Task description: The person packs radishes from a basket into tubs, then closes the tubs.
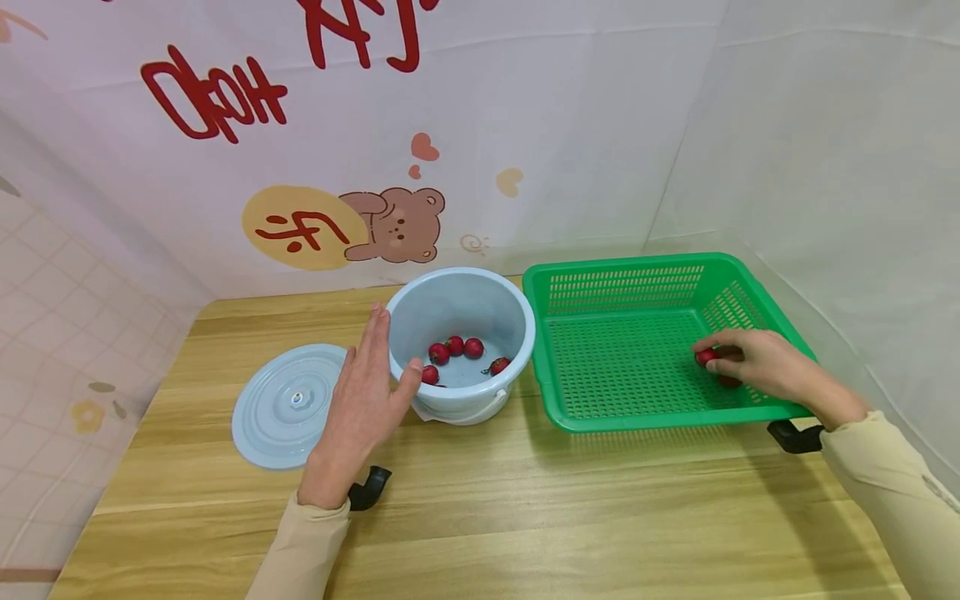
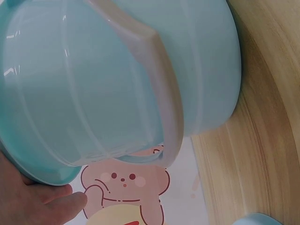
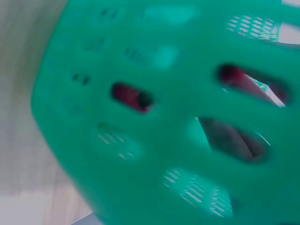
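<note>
My left hand (image 1: 362, 398) rests at the left side of a light blue bucket (image 1: 460, 400), its fingers fairly straight along the rim and the thumb by the near edge. In the left wrist view, fingers (image 2: 61, 201) lie against the bucket's rim. Several red hawthorns (image 1: 473, 347) lie on the bucket's bottom. Inside the green basket (image 1: 600, 422), at its right, my right hand (image 1: 772, 364) pinches a hawthorn (image 1: 705, 357) between thumb and fingers. Another hawthorn (image 1: 729, 381) is partly hidden beneath that hand. The basket wall (image 3: 164, 140) covers most of the right wrist view.
A round light blue lid (image 1: 277, 417) lies flat on the wooden table (image 1: 510, 517), left of the bucket. The bucket's pale handle (image 2: 161, 84) hangs down its side. Behind the table hangs a white cloth (image 1: 585, 125) with a printed bear, and pale cloth closes off both sides.
</note>
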Tool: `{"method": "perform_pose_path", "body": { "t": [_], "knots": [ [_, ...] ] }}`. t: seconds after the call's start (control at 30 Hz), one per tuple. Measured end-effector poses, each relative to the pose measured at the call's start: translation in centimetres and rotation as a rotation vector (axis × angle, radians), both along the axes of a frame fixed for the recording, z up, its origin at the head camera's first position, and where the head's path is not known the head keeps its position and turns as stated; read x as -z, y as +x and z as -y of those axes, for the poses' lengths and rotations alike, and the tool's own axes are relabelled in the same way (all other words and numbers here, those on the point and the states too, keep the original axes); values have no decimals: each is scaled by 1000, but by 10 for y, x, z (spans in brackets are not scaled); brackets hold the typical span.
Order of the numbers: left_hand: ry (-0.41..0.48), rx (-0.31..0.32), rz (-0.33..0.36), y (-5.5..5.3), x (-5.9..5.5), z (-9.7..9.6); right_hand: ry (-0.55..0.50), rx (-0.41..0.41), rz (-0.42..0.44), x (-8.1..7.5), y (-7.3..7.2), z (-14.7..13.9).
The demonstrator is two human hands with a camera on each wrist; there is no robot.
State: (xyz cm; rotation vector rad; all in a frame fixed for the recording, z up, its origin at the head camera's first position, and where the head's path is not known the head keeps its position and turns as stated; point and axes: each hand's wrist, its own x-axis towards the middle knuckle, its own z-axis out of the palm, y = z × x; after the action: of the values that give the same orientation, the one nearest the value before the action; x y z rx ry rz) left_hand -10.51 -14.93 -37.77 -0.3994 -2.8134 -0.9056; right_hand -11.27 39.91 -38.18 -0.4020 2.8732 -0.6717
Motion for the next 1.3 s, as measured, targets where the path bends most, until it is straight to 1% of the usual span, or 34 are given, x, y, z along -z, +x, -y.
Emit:
{"method": "perform_pose_path", "body": {
  "t": [0.17, 0.3, 0.47, 0.57, 0.7, 0.83, 0.97, 1.13, 1.3],
  "knots": [
    [4, -2, 7, 0, 0, 0, -36, -14, -114, -9, 9, 4],
    [6, 2, -4, 0, 0, 0, -57, -1, -164, -17, 18, 9],
    [7, 4, -21, -1, 1, 0, -72, 54, -185, -28, 27, 20],
    [6, 5, -27, -1, 1, 0, -107, 70, -176, -34, 32, 27],
    [6, 7, -27, 0, 0, 0, -182, 79, -171, -41, 37, 39],
    [5, 6, -24, 0, 0, 0, -262, 108, -177, -47, 41, 52],
    [2, 6, -21, -1, 0, 0, -326, 106, -182, -53, 44, 65],
    [8, 4, -20, 0, 0, 0, -325, 95, -235, -58, 46, 79],
    [12, 10, -26, 0, 0, 0, -329, 80, -292, -60, 45, 94]
  ]
}}
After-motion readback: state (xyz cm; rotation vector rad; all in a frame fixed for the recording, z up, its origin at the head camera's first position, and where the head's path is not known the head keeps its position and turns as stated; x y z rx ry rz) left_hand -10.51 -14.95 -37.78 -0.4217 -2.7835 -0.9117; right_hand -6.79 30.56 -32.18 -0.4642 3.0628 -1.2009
